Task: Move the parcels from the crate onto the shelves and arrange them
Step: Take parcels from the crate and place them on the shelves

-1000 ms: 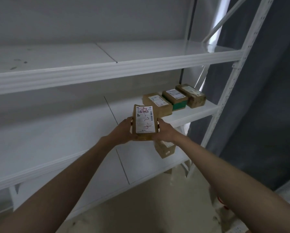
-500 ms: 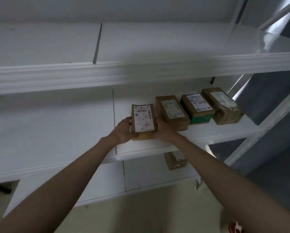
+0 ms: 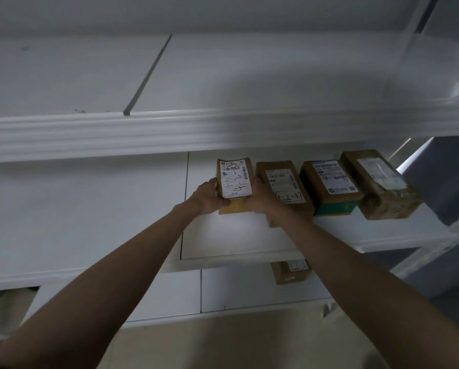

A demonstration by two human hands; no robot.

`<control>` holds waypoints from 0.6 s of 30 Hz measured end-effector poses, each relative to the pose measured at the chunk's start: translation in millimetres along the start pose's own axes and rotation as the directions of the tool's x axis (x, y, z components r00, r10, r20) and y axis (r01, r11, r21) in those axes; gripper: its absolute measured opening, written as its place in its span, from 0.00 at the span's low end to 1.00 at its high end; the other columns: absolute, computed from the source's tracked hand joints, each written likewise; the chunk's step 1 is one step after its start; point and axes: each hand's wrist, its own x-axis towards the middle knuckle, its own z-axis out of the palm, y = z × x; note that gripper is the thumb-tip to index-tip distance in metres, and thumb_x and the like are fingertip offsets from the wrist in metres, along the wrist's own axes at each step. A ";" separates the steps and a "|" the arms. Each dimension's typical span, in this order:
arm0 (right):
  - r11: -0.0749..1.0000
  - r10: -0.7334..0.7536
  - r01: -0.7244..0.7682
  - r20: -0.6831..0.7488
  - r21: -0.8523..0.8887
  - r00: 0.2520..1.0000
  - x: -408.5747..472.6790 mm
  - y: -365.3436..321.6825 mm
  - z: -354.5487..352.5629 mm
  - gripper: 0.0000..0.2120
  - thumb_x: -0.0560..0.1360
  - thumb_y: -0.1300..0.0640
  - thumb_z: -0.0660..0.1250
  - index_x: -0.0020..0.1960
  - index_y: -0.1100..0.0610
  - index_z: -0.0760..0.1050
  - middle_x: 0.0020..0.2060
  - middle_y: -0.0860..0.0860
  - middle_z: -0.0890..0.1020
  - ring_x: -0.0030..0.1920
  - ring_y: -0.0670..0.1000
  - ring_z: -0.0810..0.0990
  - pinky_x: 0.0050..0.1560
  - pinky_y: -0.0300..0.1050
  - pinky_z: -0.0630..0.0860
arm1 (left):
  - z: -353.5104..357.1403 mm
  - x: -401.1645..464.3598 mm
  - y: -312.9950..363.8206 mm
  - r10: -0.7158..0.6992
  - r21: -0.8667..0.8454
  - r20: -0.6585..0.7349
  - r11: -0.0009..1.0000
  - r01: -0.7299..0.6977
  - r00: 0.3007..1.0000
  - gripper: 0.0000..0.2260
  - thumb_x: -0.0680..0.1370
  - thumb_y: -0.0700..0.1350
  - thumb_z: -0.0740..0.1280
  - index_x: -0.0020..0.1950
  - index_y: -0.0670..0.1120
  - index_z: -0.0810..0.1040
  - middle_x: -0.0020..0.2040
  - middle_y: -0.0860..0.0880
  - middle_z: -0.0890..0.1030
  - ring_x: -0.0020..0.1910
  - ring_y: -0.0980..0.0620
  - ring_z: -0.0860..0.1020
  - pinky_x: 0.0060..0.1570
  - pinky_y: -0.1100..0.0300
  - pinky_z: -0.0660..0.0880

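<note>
White shelf [image 3: 90, 222]: both hands [image 3: 260, 197] grip labelled parcel [image 3: 235, 182], handwriting unreadable.

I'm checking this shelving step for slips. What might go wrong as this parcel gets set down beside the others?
1. The held parcel sits close to the neighbouring parcel, with the right hand squeezed between them; withdrawing it may nudge that neighbour out of line.
2. Both the right and the left hand grip only its near end, so it might tilt on release.
</note>
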 end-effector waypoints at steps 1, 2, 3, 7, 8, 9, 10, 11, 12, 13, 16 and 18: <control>1.000 0.026 -0.026 -0.001 0.005 1.000 5.4 1.2 0.6 0.30 0.76 0.62 0.67 0.76 0.61 0.61 0.67 0.58 0.75 0.61 0.57 0.78 0.50 0.46 0.81 | 0.2 3.4 0.7 -0.003 0.005 0.001 1.000 0.003 1.000 0.31 0.74 0.43 0.73 0.74 0.43 0.64 0.67 0.43 0.74 0.61 0.44 0.76 0.55 0.57 0.75; 0.998 0.055 -0.055 0.005 -0.013 0.998 9.2 3.1 0.8 0.31 0.77 0.61 0.67 0.77 0.62 0.59 0.67 0.58 0.74 0.60 0.57 0.78 0.46 0.46 0.81 | 1.3 6.4 0.7 -0.007 0.007 0.006 1.000 0.007 1.000 0.31 0.74 0.43 0.72 0.74 0.43 0.64 0.67 0.43 0.74 0.61 0.43 0.76 0.56 0.55 0.76; 0.997 0.078 -0.078 0.016 -0.030 0.997 9.8 3.2 0.1 0.33 0.77 0.61 0.67 0.78 0.62 0.57 0.68 0.59 0.73 0.60 0.58 0.78 0.45 0.46 0.81 | 2.8 8.3 0.2 -0.014 0.010 0.015 1.000 0.014 1.000 0.31 0.75 0.43 0.72 0.75 0.44 0.63 0.67 0.43 0.74 0.62 0.43 0.76 0.58 0.53 0.76; 0.992 0.099 -0.095 0.046 -0.078 0.994 6.1 4.1 0.5 0.29 0.82 0.59 0.59 0.80 0.61 0.52 0.73 0.59 0.67 0.65 0.58 0.74 0.44 0.42 0.77 | 6.0 6.8 -4.1 -0.054 0.025 0.052 0.998 0.053 0.997 0.31 0.77 0.42 0.70 0.77 0.44 0.60 0.71 0.42 0.71 0.64 0.42 0.75 0.62 0.52 0.74; 0.990 0.113 -0.108 0.047 -0.088 0.992 3.5 2.9 -0.1 0.30 0.83 0.60 0.58 0.80 0.62 0.49 0.74 0.59 0.66 0.66 0.58 0.73 0.41 0.39 0.75 | 5.2 3.7 -5.3 -0.060 0.046 0.056 0.997 0.057 0.997 0.32 0.77 0.43 0.70 0.77 0.43 0.58 0.73 0.42 0.69 0.66 0.42 0.73 0.65 0.52 0.72; 0.991 0.109 -0.105 0.038 -0.087 0.993 -0.4 -0.9 -3.0 0.33 0.82 0.62 0.60 0.80 0.64 0.47 0.74 0.61 0.65 0.69 0.59 0.71 0.46 0.40 0.77 | 2.7 -0.6 -5.7 -0.063 0.077 0.054 0.995 0.059 0.997 0.35 0.77 0.43 0.71 0.78 0.42 0.56 0.74 0.42 0.67 0.69 0.42 0.70 0.68 0.52 0.69; 0.992 0.089 -0.087 0.016 -0.089 0.996 -5.7 -6.2 -7.6 0.35 0.80 0.63 0.64 0.80 0.65 0.47 0.73 0.62 0.65 0.70 0.60 0.70 0.55 0.44 0.76 | -1.5 -6.6 -6.4 -0.066 0.112 0.050 0.992 0.060 0.997 0.38 0.76 0.44 0.71 0.79 0.42 0.53 0.76 0.42 0.64 0.72 0.42 0.67 0.70 0.52 0.66; 0.991 0.063 -0.063 -0.001 -0.122 0.998 -14.7 -13.4 -13.9 0.35 0.79 0.64 0.66 0.79 0.66 0.50 0.71 0.62 0.67 0.69 0.60 0.71 0.61 0.46 0.74 | -7.5 -15.1 -7.0 -0.062 0.148 0.048 0.987 0.054 0.997 0.39 0.76 0.45 0.71 0.80 0.42 0.51 0.77 0.43 0.63 0.74 0.43 0.64 0.72 0.53 0.63; 0.986 0.043 -0.043 -0.008 -0.159 0.999 -23.3 -21.0 -20.3 0.34 0.78 0.63 0.67 0.77 0.65 0.54 0.69 0.61 0.70 0.68 0.60 0.72 0.63 0.47 0.73 | -15.6 -24.8 -8.6 -0.057 0.189 0.052 0.981 0.046 0.997 0.39 0.76 0.45 0.71 0.80 0.43 0.51 0.77 0.43 0.62 0.75 0.44 0.62 0.72 0.54 0.62; 0.980 0.013 -0.017 -0.023 -0.200 1.000 -31.9 -30.1 -26.1 0.32 0.77 0.62 0.68 0.76 0.64 0.57 0.67 0.61 0.70 0.67 0.60 0.72 0.64 0.49 0.73 | -25.3 -35.9 -10.9 -0.049 0.238 0.052 0.971 0.035 0.997 0.39 0.76 0.46 0.71 0.80 0.45 0.51 0.78 0.44 0.61 0.76 0.44 0.61 0.72 0.54 0.61; 0.929 -0.116 0.087 -0.059 -0.360 0.991 -61.1 -67.2 -31.8 0.31 0.76 0.60 0.68 0.75 0.60 0.59 0.66 0.61 0.67 0.67 0.63 0.69 0.64 0.55 0.70 | -59.3 -74.9 -26.0 -0.015 0.368 -0.001 0.930 0.014 1.000 0.37 0.75 0.49 0.72 0.79 0.49 0.56 0.77 0.46 0.64 0.74 0.45 0.65 0.71 0.50 0.64; 0.890 -0.230 0.219 0.021 -0.400 0.973 -81.1 -97.9 -17.0 0.31 0.75 0.60 0.69 0.75 0.58 0.61 0.66 0.61 0.67 0.67 0.63 0.69 0.62 0.54 0.70 | -80.9 -107.4 -43.9 0.010 0.407 -0.071 0.913 0.020 0.997 0.35 0.74 0.50 0.72 0.78 0.51 0.59 0.75 0.47 0.67 0.72 0.45 0.68 0.69 0.48 0.67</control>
